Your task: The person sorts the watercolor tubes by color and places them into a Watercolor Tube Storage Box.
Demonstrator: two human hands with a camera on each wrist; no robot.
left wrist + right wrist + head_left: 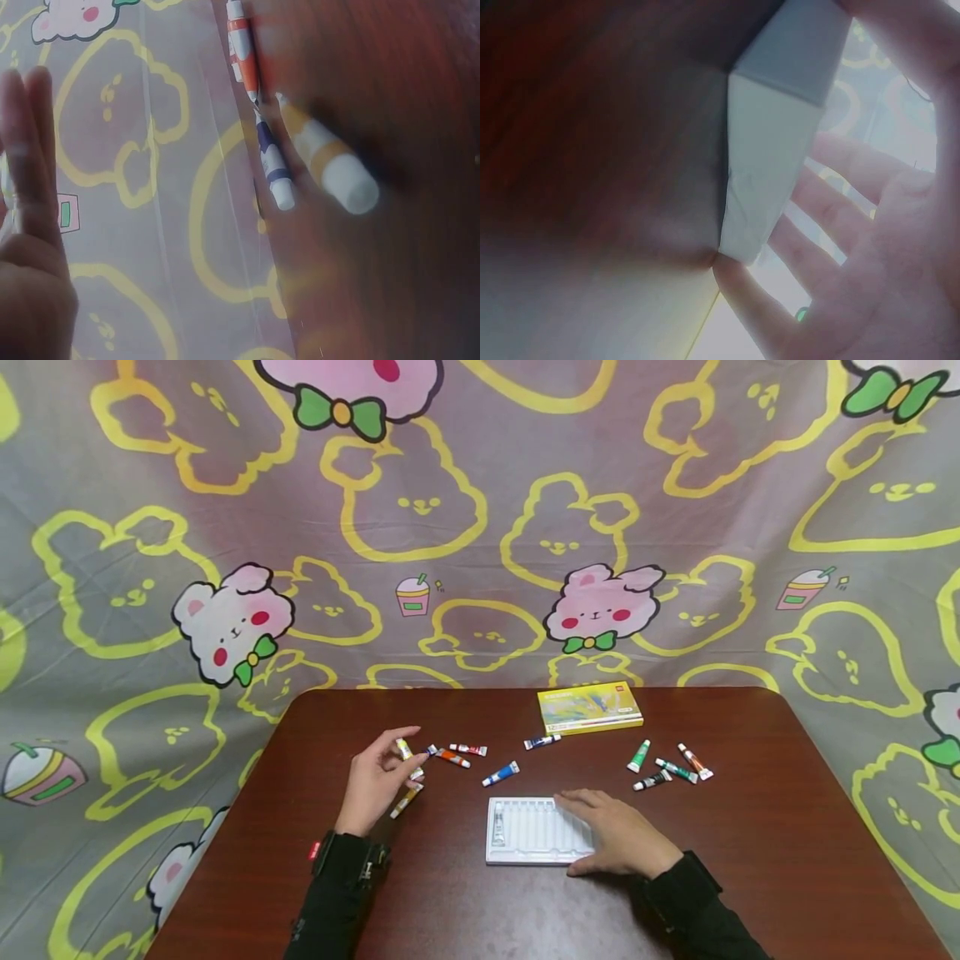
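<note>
My left hand (375, 785) pinches a yellow paint tube (406, 752) between thumb and fingers, above the table's left part. In the left wrist view the fingers mostly hide that tube. Below it lies an ochre paint tube (407, 802), with a dark violet tube (274, 161) and an orange tube (453, 758) close by. My right hand (622, 835) grips the right end of a white ridged tray (536, 831), thumb at the near edge and fingers at the far edge. One pale tube (498, 824) lies in the tray's leftmost slot.
Behind the tray lie a blue tube (501, 774), a dark blue tube (542, 742) and a red tube (468, 749). Several more, including a green tube (639, 756) and a black tube (652, 780), lie at right. A yellow box (591, 707) rests near the patterned curtain (480, 527).
</note>
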